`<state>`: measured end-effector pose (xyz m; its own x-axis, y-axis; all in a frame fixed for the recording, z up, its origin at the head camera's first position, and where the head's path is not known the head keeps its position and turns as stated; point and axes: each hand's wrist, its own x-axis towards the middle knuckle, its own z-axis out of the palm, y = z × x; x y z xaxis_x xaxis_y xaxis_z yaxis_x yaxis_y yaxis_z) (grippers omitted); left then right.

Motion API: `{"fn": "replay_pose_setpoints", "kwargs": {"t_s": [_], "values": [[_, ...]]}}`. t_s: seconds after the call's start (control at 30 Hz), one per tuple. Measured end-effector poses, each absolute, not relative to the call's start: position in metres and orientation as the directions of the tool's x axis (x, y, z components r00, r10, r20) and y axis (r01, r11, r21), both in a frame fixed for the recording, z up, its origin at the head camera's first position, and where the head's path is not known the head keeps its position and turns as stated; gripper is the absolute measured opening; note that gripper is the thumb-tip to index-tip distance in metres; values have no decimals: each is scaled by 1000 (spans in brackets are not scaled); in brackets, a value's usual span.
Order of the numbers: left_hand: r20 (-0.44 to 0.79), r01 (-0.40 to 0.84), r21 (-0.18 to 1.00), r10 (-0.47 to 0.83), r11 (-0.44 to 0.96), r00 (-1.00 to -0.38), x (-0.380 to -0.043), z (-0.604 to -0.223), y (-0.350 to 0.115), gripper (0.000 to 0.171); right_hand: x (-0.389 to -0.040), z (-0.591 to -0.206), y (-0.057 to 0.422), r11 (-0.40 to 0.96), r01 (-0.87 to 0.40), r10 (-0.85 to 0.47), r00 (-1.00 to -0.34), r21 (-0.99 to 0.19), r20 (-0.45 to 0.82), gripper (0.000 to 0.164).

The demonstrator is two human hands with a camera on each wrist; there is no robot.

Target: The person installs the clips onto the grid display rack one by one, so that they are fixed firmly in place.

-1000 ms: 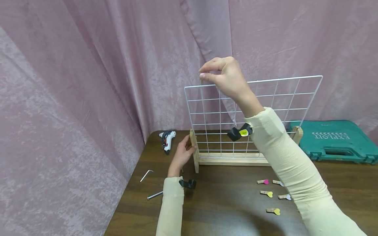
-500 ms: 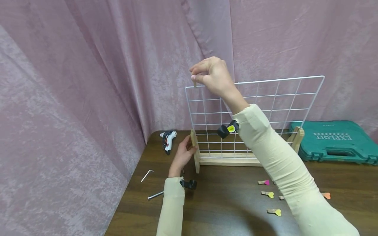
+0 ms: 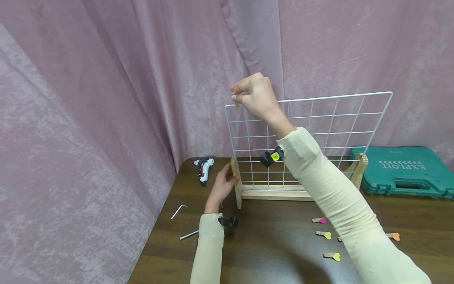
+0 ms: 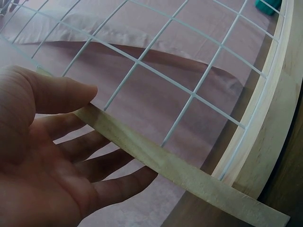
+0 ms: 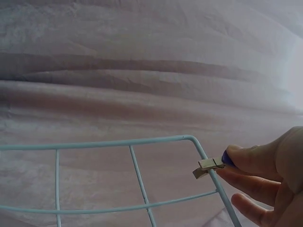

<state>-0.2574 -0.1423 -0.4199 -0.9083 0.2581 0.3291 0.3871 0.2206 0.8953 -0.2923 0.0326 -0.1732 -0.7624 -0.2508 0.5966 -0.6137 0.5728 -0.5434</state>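
Observation:
Up at the left corner of the white wire grid, my right hand pinches a small wooden clothespin. A bit of blue shows on the clothespin beside my thumb in the right wrist view, and its jaw end lies across the wire just past the corner. Lower down, my left hand grips the left wooden upright of the grid's stand, thumb on one side and fingers on the other. The grid stands upright in a wooden base bar.
Several clothespins with colored hearts, one of them yellow, lie right of center on the brown table. A green case stands back right. At left are a glue gun, a hex key and a metal bolt.
My right hand has moved left along the grid's top wire toward the corner, then slightly down, carrying the clothespin. My left hand keeps its grip on the upright.

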Motion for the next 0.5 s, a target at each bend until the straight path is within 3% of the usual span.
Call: {"fn": "replay_pose_setpoints", "kwargs": {"t_s": [0.2, 0.5], "values": [[327, 382, 901, 255, 208, -910, -260, -420, -142, 46, -291, -173, 35, 585, -613, -245, -758, -532, 604, 13], [321, 376, 904, 256, 204, -912, -261, -419, -143, 46, -289, -173, 36, 605, -529, -208, -827, -595, 522, 12]]}}
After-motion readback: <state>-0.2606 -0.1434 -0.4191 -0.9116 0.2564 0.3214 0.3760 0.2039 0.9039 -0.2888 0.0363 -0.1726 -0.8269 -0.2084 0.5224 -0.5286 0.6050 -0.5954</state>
